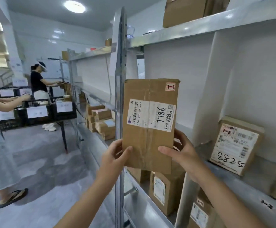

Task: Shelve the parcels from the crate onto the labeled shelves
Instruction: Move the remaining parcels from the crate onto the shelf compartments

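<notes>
Head view: both hands hold one cardboard parcel (150, 122) upright in the air, in front of the shelving's metal upright post (120, 104). Left hand (115, 155) grips its lower left edge, thumb on the front. Right hand (181, 153) grips the lower right edge, thumb on front, fingers behind. Label handwritten 7786, turned sideways. Another parcel marked 8825 (235, 145) leans on the shelf (257, 176) to the right, well apart. Black crates (35, 111) on a table far left, two people beside them.
</notes>
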